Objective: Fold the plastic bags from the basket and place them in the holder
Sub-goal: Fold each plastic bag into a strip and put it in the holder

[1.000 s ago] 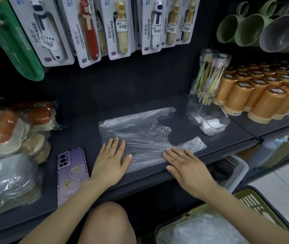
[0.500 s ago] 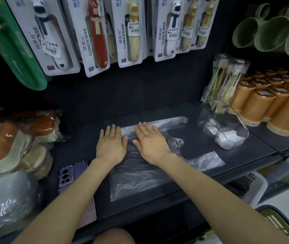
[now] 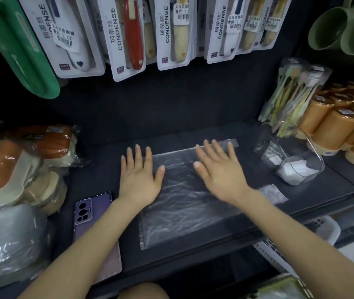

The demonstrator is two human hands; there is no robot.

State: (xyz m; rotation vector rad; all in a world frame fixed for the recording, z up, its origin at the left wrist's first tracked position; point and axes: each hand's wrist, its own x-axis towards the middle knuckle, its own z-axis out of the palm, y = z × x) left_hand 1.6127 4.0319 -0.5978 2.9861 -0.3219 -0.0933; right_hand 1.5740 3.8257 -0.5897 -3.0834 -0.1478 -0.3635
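Clear plastic bag lies on the shelf — left hand and right hand press it flat-fingered.

Dim overhead light, wide-angle bowed edges, slight motion blur.

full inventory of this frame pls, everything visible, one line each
plastic bag: one, clear, flat on the dark shelf, centre
holder: one, clear, on the shelf right of the bag
folded bags: count unclear, white, inside the holder
green basket: one, edge only, bottom right
white basket: one, below the shelf, right
phone: one, purple case, face down, left of the bag
toothbrush blister packs: several, white cards, hanging above
toothbrush bundles: pastel, behind the holder
canisters: many, orange, far right
mugs: at least two, green, top right
wrapped goods: a pile, orange and cream, left
left hand: flat, at the bag's left edge
right hand: flat on the bag's far part, blurred
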